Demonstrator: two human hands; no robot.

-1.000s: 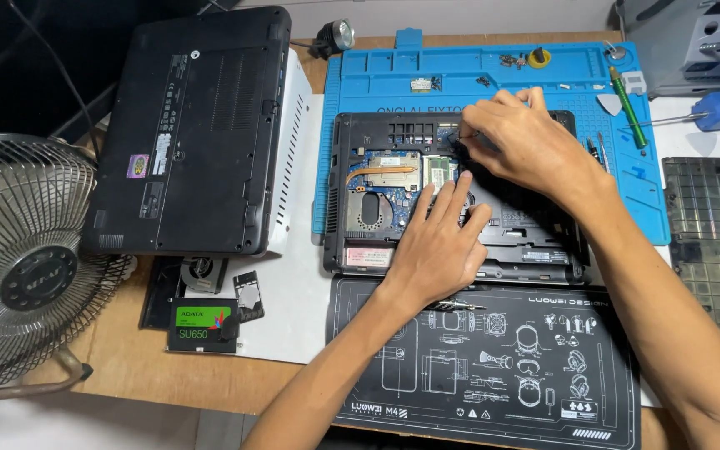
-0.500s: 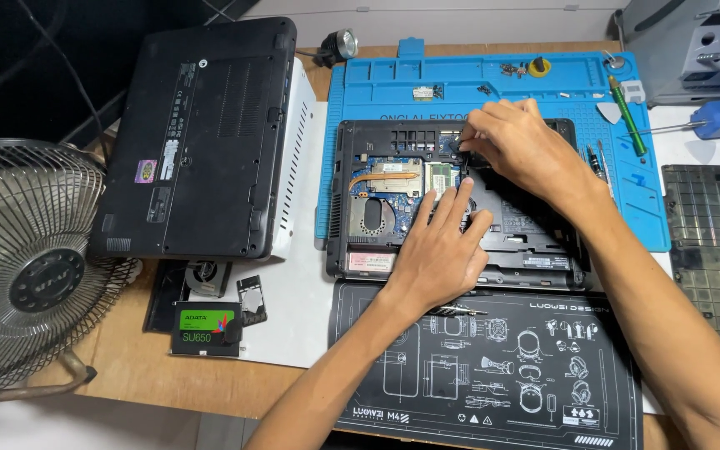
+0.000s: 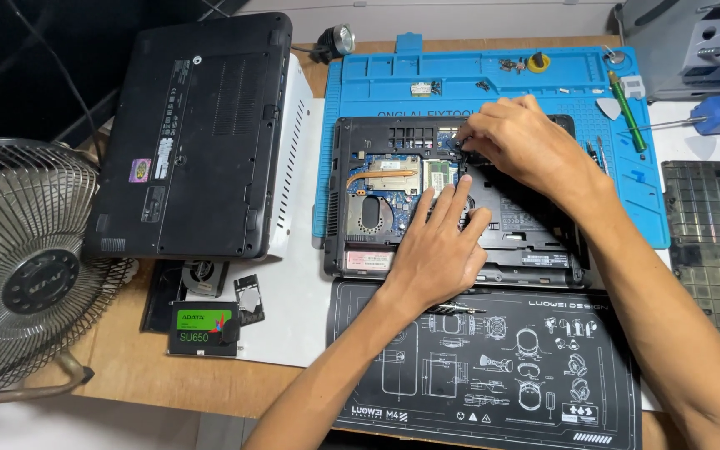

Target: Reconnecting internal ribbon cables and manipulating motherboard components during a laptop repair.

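To the left of your left hand you see a closed black laptop (image 3: 197, 133), and further left a metal fan (image 3: 22, 267). Below it lies a green-labelled drive (image 3: 202, 321). Right of your right hand lies a green screwdriver (image 3: 627, 112).

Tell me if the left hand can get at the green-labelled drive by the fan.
Probably yes. The left hand rests flat on the opened laptop; the green-labelled drive lies uncovered to its left on the table, with only white paper between.

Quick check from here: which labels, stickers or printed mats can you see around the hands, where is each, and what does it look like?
Drive label: front left, green and black rectangle.
Closed laptop sticker: left, small, purple.
Open laptop label: beside left hand, pale rectangle.
Black mat: front, white line drawings.
Blue mat: behind right hand.
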